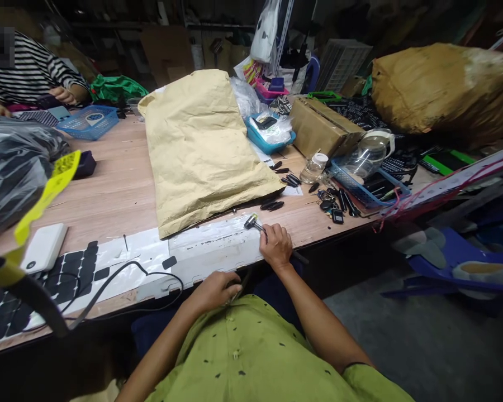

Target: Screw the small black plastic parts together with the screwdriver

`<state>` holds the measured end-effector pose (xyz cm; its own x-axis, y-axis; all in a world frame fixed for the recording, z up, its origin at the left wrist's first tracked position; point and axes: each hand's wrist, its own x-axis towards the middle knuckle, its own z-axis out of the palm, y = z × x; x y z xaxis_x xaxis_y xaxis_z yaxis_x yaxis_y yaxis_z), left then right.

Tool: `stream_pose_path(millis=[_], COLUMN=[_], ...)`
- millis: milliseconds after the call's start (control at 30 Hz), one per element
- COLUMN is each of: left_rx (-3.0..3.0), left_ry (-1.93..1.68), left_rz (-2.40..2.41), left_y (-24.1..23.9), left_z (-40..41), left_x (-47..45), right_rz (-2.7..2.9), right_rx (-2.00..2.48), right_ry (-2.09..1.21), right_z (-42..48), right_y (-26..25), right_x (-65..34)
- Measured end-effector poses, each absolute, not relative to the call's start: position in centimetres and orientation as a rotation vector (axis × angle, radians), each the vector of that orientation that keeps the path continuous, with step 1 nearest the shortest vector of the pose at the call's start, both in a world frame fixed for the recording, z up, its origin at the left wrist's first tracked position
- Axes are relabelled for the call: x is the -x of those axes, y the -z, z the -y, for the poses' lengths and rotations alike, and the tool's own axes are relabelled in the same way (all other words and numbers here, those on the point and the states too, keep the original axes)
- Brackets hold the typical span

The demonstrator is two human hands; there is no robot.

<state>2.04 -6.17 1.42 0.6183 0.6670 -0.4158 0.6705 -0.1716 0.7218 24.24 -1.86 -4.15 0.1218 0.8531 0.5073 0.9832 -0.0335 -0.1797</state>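
Note:
A small hammer (255, 223) with a shiny metal head and a yellowish end is in my right hand (275, 245), whose fingers wrap its handle at the table's front edge. Its head rests on or just above the white sheet (218, 242). Close to my body, below the table edge, my left hand (218, 290) has curled fingers; what they hold, if anything, I cannot make out. A large tan paper package (201, 151) lies beyond the sheet. Flat black rounded pieces (73, 273) are spread at the left, with one black patch (169, 262) lying apart.
A black cable (151, 273) and a white power bank (44, 248) lie left. Black plastic bags (17, 167) and a blurred yellow tag (50, 190) crowd that side. Keys (327, 204), a glass jar (314, 167) and a blue basket (373, 198) stand right. Across the table sits a person in stripes (29, 70).

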Motion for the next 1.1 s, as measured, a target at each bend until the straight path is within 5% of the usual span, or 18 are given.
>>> stream_pose_path(millis=[500,1100], left_rx=[-2.340,-2.409], left_ry=[-0.398,-0.401], left_rz=[-1.836,-1.821], left_y=[-3.3,-0.6], left_z=[-10.8,-10.2], left_x=[-5.0,-5.5], right_rz=[1.789,1.789], right_rx=[1.886,1.908], right_ry=[0.407,0.368], right_z=[2.1,2.1], right_y=[4.6,4.3], right_x=[-23.8,-23.2])
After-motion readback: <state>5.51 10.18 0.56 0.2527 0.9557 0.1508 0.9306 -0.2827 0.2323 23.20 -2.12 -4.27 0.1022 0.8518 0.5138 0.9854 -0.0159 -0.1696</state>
